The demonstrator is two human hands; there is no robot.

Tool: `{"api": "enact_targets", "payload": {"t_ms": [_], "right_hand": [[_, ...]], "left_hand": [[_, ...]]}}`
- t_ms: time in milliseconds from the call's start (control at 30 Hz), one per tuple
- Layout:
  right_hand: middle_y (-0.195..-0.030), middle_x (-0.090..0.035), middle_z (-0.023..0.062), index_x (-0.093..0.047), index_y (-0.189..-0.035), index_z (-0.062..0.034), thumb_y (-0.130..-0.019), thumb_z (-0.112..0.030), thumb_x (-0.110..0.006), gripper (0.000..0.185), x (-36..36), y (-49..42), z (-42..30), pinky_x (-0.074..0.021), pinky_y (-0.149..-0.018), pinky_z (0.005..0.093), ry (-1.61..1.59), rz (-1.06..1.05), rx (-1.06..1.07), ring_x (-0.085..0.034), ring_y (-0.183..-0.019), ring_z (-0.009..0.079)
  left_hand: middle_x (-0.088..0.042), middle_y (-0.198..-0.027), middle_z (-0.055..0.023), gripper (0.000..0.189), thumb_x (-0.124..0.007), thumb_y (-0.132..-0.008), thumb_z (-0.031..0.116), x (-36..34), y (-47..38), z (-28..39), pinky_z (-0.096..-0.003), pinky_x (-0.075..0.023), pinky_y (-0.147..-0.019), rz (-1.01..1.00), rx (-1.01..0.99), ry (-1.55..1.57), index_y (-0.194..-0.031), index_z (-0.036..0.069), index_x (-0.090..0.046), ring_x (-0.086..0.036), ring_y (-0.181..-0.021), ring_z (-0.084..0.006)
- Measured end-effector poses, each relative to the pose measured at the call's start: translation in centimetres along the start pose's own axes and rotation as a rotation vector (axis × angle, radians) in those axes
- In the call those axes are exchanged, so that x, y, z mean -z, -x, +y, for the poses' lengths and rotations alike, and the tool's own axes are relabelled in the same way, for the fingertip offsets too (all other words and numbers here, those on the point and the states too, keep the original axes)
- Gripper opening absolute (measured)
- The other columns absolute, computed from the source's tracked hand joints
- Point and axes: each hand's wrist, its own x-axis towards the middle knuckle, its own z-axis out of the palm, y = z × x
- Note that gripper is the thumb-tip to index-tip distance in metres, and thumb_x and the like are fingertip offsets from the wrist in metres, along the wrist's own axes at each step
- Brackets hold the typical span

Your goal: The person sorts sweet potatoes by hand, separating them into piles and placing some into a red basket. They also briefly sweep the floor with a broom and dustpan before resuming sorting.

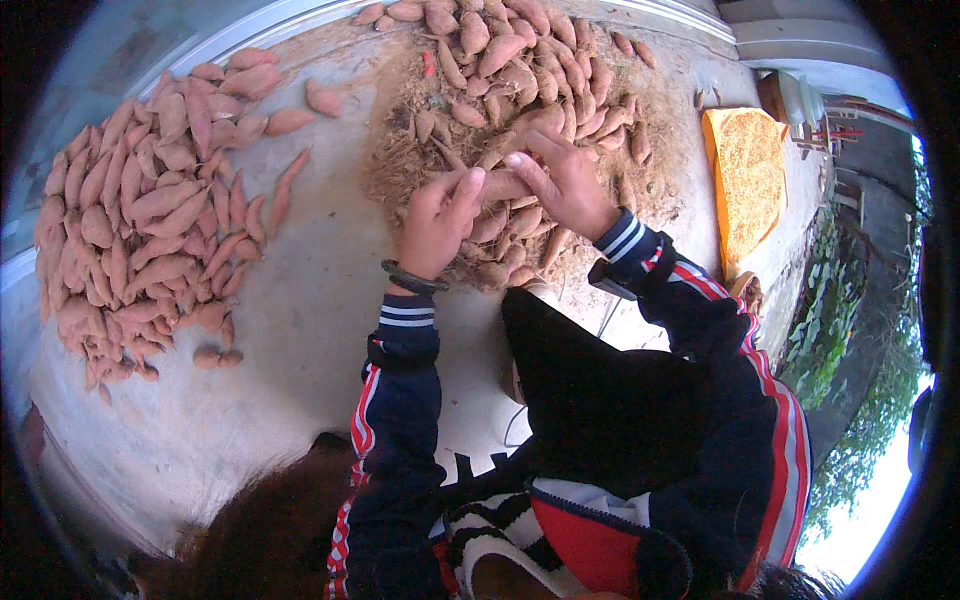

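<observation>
A reddish-brown sweet potato [504, 185] lies crosswise between my two hands, above a soil-strewn pile of sweet potatoes [517, 75]. My left hand [442, 217] grips its left end, with thumb and fingers drawn together there. At the other end, my right hand [562, 180] has its thumb on the near side and its fingers curled over the far side. Both hands partly hide the sweet potato. More sweet potatoes, some with thin roots, lie directly beneath them.
To the left, a second large heap of sweet potatoes [150, 217] spreads over the concrete floor [322, 315]. A yellow-orange sack [746, 180] lies at the right. Dry roots and soil [390, 161] surround the middle pile. A dark hairy shape [262, 517], not identifiable, is at the lower left.
</observation>
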Motion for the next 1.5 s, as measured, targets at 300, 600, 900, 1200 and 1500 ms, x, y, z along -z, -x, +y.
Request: {"api": "enact_targets", "payload": {"t_ms": [300, 600, 900, 1200, 1500], "right_hand": [[-0.126, -0.062, 0.0094, -0.05, -0.139, -0.005, -0.096, -0.019, -0.065, 0.048, -1.4, -0.5, -1.1, -0.0465, -0.101, 0.0315, -0.689, -0.259, -0.289, -0.056, -0.117, 0.0151], [-0.122, -0.063, 0.0093, -0.059, -0.131, -0.0038, -0.096, -0.02, -0.064, 0.039, 0.3, -0.8, -0.8, -0.0493, -0.094, 0.0315, -0.614, -0.299, -0.242, -0.059, -0.11, 0.0167], [-0.082, -0.062, 0.0139, -0.066, -0.088, -0.0022, -0.091, -0.024, -0.067, 0.022, 1.1, -1.7, -1.9, -0.0499, -0.068, 0.0379, 0.147, -0.139, 0.147, -0.062, -0.075, 0.0285], [-0.073, -0.058, 0.0167, -0.059, -0.078, -0.0011, -0.089, -0.021, -0.062, 0.023, -0.6, -0.5, -1.5, -0.0465, -0.062, 0.041, -0.212, -0.392, 0.043, -0.058, -0.065, 0.0309], [-0.108, -0.067, 0.0123, -0.063, -0.123, -0.0152, -0.087, -0.015, -0.061, 0.036, 0.7, 2.8, 6.5, -0.0558, -0.079, 0.0431, 0.587, -0.457, -0.355, -0.068, -0.09, 0.0283]], "left_hand": [[-0.061, -0.084, 0.0019, 0.025, -0.067, -0.095, 0.023, 0.1, 0.2, 0.9, -0.0215, -0.0462, -0.067, -0.154, -0.099, 0.093, -0.109, 0.002, -0.065, -0.056, -0.075, -0.0055], [-0.064, -0.101, -0.0004, 0.026, -0.059, -0.098, 0.015, 0.4, 0.2, 1.0, -0.0222, -0.0474, -0.074, -0.155, -0.176, -0.007, -0.121, 0.003, -0.059, -0.059, -0.086, -0.0068], [-0.064, -0.104, -0.0037, 0.025, -0.058, -0.099, 0.016, 1.0, 0.6, -0.5, -0.0249, -0.0495, -0.077, -0.087, 0.018, -0.044, -0.116, -0.002, -0.059, -0.059, -0.093, -0.0079], [-0.065, -0.078, -0.01, 0.029, -0.07, -0.088, 0.028, 1.0, 0.4, -1.2, -0.0361, -0.0496, -0.065, 0.015, -0.255, -0.614, -0.104, 0.005, -0.062, -0.062, -0.068, -0.0209], [-0.063, -0.092, -0.0065, 0.025, -0.07, -0.089, 0.021, 11.9, -1.5, 4.9, -0.0322, -0.0509, -0.07, 0.776, -0.337, -0.294, -0.098, 0.001, -0.06, -0.061, -0.078, -0.0151]]}}
